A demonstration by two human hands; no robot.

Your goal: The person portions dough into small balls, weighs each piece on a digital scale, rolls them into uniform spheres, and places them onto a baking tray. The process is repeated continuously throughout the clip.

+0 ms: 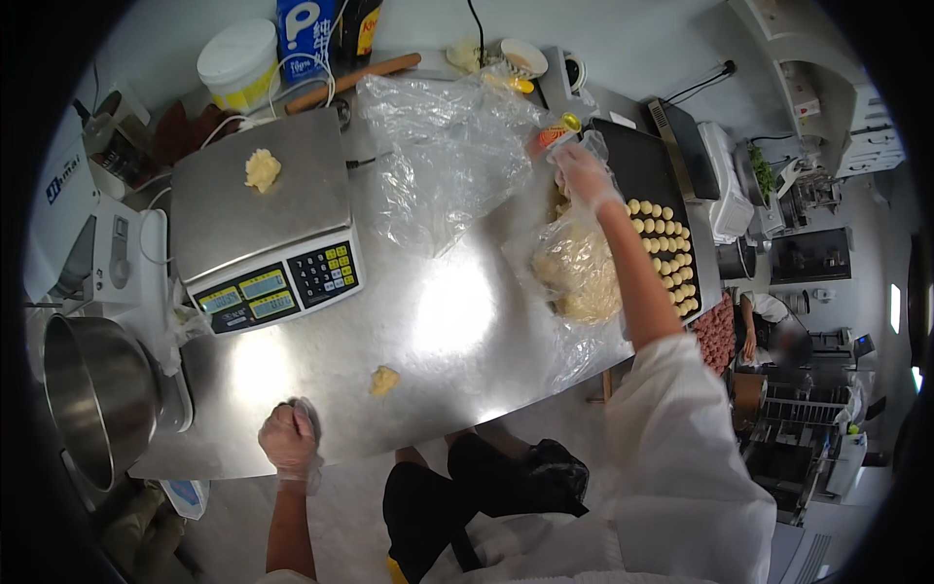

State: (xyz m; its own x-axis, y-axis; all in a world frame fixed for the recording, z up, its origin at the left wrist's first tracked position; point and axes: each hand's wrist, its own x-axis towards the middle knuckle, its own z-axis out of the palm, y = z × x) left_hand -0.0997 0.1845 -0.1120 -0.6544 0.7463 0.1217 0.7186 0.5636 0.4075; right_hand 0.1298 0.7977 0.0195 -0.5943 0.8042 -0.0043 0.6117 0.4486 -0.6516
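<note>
My left hand [289, 437], in a clear glove, rests curled on the near edge of the steel table [409, 321]; whatever its palm may hold is hidden. Further right, my gloved right hand [584, 175] reaches past a clear plastic bag of pale dough [582, 277], its fingers drawn together and partly hidden. Beside it is a dark tray [637, 161] with rows of small pale dough balls [662, 238]. A lump of dough [262, 170] sits on the scale's plate [214, 209]. Another small dough piece [385, 380] lies on the table between my hands.
Crumpled plastic film [438, 146] covers the back middle. Behind it lie a rolling pin [355, 83] and a white tub [238, 63]. A steel bowl [102, 399] stands at the left. Reddish balls [715, 336] lie beyond the tray; another person [769, 316] works at the far right.
</note>
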